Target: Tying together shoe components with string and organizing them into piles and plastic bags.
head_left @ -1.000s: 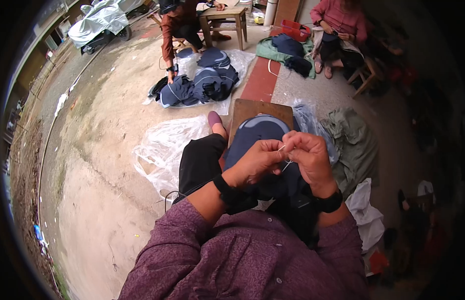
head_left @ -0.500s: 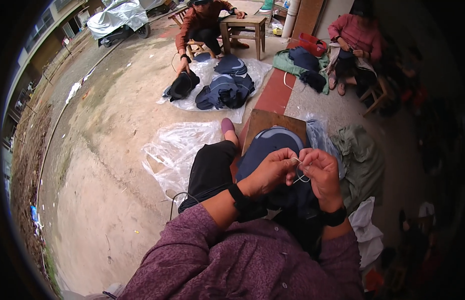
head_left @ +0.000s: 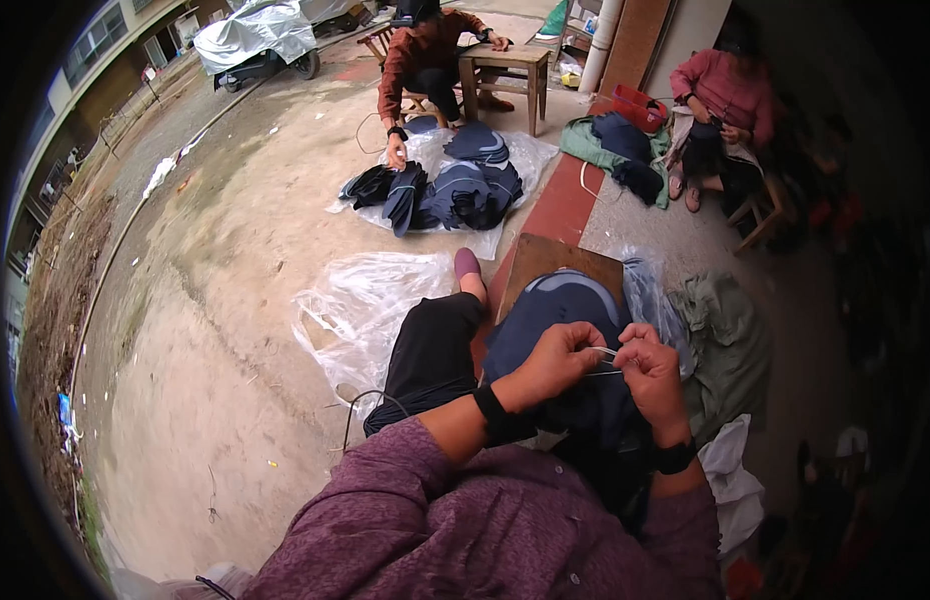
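A thin white cord (head_left: 606, 374) runs in a narrow loop between my two hands. My left hand (head_left: 557, 362) is closed, pinching the cord between thumb and fingers. Facing it, my right hand (head_left: 653, 382) is also closed on the cord with its fingertips. Just beyond and below the hands lies a stack of dark blue cloth pieces (head_left: 545, 312) with a lighter grey-blue curved edge. It rests on a wooden stool (head_left: 560, 258) in front of me, and my forearms hide its near part.
Clear plastic sheeting (head_left: 360, 300) lies on the ground at left; green cloth (head_left: 720, 340) is at right. Ahead, a co-worker's hand (head_left: 396, 155) touches dark cloth bundles (head_left: 470, 190) near a small wooden table (head_left: 505, 62). Another person (head_left: 730, 105) sits at the far right.
My hands have drawn slightly apart, and the cord's small hanging loop is now stretched between them. The co-worker's hand has shifted with the dark pieces toward the pile. The view has tilted slightly.
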`<state>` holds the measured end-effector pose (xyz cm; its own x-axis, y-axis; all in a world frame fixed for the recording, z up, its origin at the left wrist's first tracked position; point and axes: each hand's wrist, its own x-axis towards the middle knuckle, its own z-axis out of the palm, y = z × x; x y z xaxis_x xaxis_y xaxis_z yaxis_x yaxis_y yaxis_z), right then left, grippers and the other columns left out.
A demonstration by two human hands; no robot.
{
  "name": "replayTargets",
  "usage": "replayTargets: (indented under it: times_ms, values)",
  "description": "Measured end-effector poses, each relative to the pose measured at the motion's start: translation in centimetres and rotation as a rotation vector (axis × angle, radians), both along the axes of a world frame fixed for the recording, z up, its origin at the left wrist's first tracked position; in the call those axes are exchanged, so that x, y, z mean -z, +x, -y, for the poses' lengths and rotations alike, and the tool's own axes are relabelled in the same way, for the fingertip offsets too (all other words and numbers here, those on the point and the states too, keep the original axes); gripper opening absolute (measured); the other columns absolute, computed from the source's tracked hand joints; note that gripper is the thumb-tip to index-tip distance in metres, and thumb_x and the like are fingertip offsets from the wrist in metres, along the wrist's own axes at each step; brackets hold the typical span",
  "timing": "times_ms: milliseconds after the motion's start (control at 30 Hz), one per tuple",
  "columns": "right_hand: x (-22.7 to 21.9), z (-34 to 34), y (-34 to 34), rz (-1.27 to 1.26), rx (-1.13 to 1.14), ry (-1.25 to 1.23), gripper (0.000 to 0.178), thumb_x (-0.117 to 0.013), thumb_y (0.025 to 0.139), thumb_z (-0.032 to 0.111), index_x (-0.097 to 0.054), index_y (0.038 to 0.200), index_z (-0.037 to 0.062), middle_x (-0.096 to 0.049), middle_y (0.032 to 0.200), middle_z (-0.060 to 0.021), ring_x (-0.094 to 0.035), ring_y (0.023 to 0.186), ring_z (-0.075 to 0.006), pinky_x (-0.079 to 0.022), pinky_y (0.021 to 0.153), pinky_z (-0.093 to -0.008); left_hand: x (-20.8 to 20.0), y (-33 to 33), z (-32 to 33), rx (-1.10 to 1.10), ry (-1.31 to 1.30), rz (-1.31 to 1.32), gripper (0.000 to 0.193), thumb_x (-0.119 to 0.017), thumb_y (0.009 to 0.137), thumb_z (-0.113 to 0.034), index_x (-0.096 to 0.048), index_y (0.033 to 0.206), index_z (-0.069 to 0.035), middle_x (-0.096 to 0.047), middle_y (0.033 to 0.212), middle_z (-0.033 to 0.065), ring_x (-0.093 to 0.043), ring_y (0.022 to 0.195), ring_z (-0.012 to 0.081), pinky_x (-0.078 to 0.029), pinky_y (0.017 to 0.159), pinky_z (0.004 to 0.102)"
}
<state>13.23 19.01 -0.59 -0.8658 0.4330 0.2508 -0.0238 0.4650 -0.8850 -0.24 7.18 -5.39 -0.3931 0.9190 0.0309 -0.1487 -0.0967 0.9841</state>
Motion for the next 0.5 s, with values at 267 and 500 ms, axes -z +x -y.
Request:
replayTargets:
  times_ms: [267,500]
  values:
    - [2.2,0.2,-1.0,0.079,0.199,0.703,0.024,-0.056,0.072,-0.01,-0.063,0.094,-0.0039,-0.053,0.084,-0.018,-0.056,0.079,-0.0336,-0.047,0.07,-0.0379,-0.9,0.3,-0.4,-0.377,0.148,-0.709,0.007,-0.065,0.075,-0.007,-0.059,0.079,-0.004,-0.059,0.073,0.0079,-0.057,0.071,0.0239,-0.045,0.065,0.0333]
    - [0.9,0.8,-2.4,0.007,0.149,0.494,0.025,-0.052,0.08,-0.009,-0.063,0.102,-0.0061,-0.058,0.091,-0.0219,-0.059,0.086,-0.0354,-0.049,0.077,-0.0374,-1.9,0.1,0.0,-0.274,0.308,-0.521,0.007,-0.064,0.079,-0.004,-0.058,0.082,-0.003,-0.059,0.076,0.0037,-0.056,0.073,0.0158,-0.046,0.065,0.0293]
